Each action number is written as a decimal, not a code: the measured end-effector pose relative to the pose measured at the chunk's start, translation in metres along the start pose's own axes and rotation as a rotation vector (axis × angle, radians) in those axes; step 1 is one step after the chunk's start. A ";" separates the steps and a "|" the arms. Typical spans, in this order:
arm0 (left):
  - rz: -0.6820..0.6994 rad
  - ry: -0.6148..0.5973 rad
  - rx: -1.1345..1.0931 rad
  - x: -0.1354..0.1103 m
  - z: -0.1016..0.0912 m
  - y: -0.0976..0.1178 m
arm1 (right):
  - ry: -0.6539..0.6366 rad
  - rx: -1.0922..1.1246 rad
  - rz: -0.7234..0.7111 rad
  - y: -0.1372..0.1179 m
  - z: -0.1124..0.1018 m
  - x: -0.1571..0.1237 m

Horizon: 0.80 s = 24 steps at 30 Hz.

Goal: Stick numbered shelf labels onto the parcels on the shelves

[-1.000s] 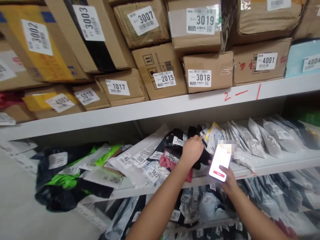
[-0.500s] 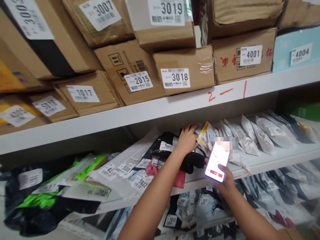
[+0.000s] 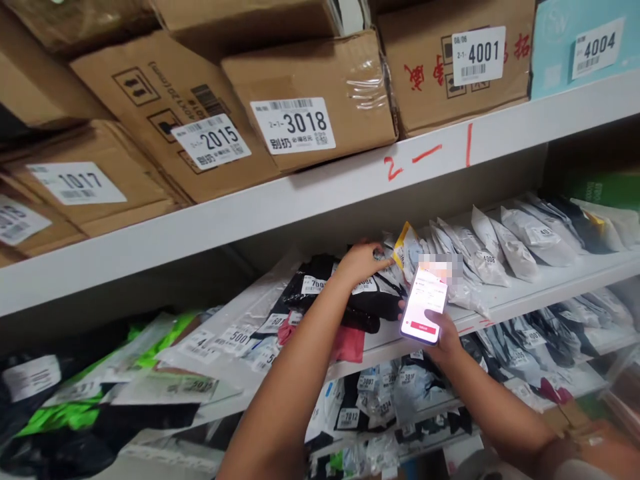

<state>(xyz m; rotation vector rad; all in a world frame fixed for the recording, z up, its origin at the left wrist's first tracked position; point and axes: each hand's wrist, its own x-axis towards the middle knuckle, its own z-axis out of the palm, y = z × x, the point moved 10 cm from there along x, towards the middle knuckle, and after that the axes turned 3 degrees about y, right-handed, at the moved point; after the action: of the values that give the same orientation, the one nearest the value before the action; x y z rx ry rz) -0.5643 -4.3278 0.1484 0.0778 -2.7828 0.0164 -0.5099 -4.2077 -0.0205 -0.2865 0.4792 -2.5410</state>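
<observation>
A lit smartphone [image 3: 424,300] rests upright in my right hand [image 3: 444,333], its thumb over the lower part of the screen. My left hand [image 3: 361,263] reaches into the row of bagged parcels on the middle shelf. Its thumb and forefinger are apart in a curve, close to a yellow-edged parcel [image 3: 403,245]; the other fingers are mostly hidden. Under and beside this hand lie black plastic parcels [image 3: 313,285] with white number labels. A pink parcel [image 3: 350,343] pokes out below my left forearm.
Labelled cardboard boxes [image 3: 310,100] fill the shelf above, whose white edge [image 3: 320,190] bears red marks. Pale bagged parcels [image 3: 493,263] stand in a row to the right. Green and black bags [image 3: 65,417] bulge at the left. More parcels [image 3: 370,393] lie on the shelf below.
The view has moved closer to the shelf. My left hand has gone from spread fingers over the parcels to a curved thumb and forefinger by the yellow-edged parcel. The phone stays in my right hand.
</observation>
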 end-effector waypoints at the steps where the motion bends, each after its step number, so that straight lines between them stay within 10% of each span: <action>1: -0.020 -0.010 -0.025 0.002 0.000 -0.005 | -0.007 0.006 0.000 0.001 0.000 0.000; 9: -0.067 -0.222 -0.233 0.022 0.019 -0.025 | -0.036 0.009 0.023 0.004 -0.003 0.003; 17: 0.045 -0.394 -0.360 0.023 0.024 0.001 | -0.048 -0.010 0.045 0.008 -0.010 0.006; 24: -0.057 -0.102 -0.065 0.019 0.008 -0.018 | -0.013 -0.024 0.041 0.005 -0.005 0.001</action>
<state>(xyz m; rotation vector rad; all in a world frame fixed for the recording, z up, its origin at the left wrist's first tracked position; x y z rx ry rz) -0.5837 -4.3467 0.1477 0.1447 -2.8793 -0.0951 -0.5101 -4.2114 -0.0266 -0.2995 0.5062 -2.4935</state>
